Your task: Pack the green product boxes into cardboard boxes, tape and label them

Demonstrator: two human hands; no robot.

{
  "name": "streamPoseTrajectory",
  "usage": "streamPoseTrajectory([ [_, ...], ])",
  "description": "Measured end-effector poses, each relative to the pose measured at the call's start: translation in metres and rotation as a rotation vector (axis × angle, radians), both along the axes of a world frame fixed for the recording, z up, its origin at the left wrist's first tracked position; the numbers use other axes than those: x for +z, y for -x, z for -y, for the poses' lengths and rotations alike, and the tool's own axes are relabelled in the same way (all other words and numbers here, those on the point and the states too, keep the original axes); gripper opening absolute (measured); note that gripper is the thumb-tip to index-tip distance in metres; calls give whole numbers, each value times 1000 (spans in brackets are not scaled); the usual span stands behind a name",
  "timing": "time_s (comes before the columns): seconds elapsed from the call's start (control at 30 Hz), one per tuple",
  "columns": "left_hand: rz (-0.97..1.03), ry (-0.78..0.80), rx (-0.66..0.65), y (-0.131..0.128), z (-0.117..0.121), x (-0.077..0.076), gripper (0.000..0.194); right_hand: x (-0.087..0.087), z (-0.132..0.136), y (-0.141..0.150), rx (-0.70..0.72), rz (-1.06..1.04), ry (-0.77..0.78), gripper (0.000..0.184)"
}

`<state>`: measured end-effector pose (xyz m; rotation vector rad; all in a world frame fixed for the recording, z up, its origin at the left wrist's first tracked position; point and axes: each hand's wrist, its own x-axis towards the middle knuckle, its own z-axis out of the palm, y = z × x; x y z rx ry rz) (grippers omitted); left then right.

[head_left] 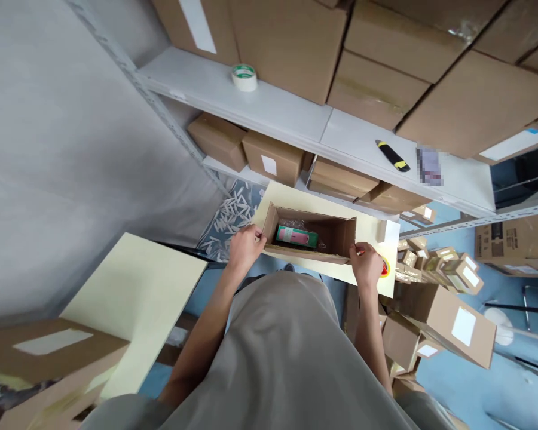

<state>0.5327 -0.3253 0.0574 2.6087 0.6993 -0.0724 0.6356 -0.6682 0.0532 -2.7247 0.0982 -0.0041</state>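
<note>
An open cardboard box (309,254) sits on a pale yellow tabletop (278,194) before me. Inside it, toward the left, lies a green package with a pink item pictured or showing on it (296,236), with clear plastic wrap around it. My left hand (245,246) grips the box's left end, thumb and fingers closed on the edge. At the opposite end, my right hand (366,266) is closed on the right edge. Just beside that hand is a red and yellow ring-shaped roll (385,267), partly hidden by it.
A shelf (282,110) ahead carries large cartons (291,42), a tape roll (244,77) and a black-yellow utility knife (392,156). Small boxes (443,266) are piled at right, near a larger carton (452,322). A pale board (138,286) stands at left.
</note>
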Motion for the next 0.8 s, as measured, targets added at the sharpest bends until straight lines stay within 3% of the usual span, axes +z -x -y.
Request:
streamPoseTrajectory([
  [0.1, 52, 29, 111, 58, -25, 3, 10, 12, -36, 11, 154, 75, -41, 34],
  [0.23, 109, 52, 322, 159, -63, 12, 13, 20, -113, 37, 388, 85, -94, 36],
  [0.4, 86, 26, 655, 291, -97, 21, 16, 15, -227, 94, 650, 35, -128, 33],
  [0.5, 66, 3, 836, 355, -109, 20, 19, 8, -287, 132, 788, 4, -147, 32],
  [0.63, 103, -19, 968, 412, -118, 16, 21, -1, -351, 175, 937, -6, -133, 34],
  [0.8, 74, 21, 1054, 451, -131, 8, 23, -12, -417, 216, 1044, 9, -92, 29],
])
